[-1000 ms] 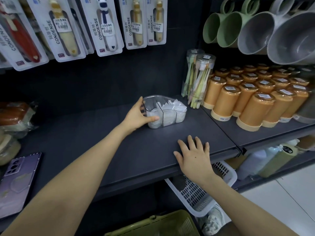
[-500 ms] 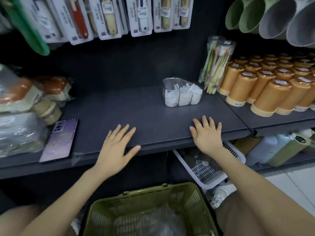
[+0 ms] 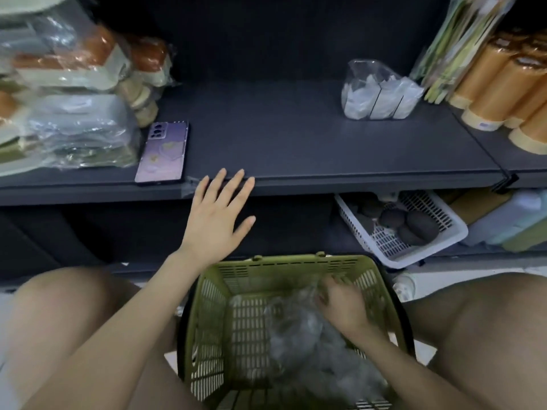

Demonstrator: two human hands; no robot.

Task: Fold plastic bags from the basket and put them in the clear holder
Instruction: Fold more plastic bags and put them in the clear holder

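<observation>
Fetching step: your right hand (image 3: 340,303) curls its fingers round the bags (image 3: 296,329) in the basket (image 3: 213,291). Your left hand (image 3: 219,220) hovers by the shelf (image 3: 296,143), fingers spread, empty. Next, lift one bag out and fold it for the holder (image 3: 381,93) up on the shelf.

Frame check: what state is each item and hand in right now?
left hand: open, fingers spread, tips at shelf edge
right hand: on plastic bags, grip unclear
plastic bags: crumpled, in green basket
clear holder: upright on shelf, holds folded bags
phone: face down on shelf
</observation>
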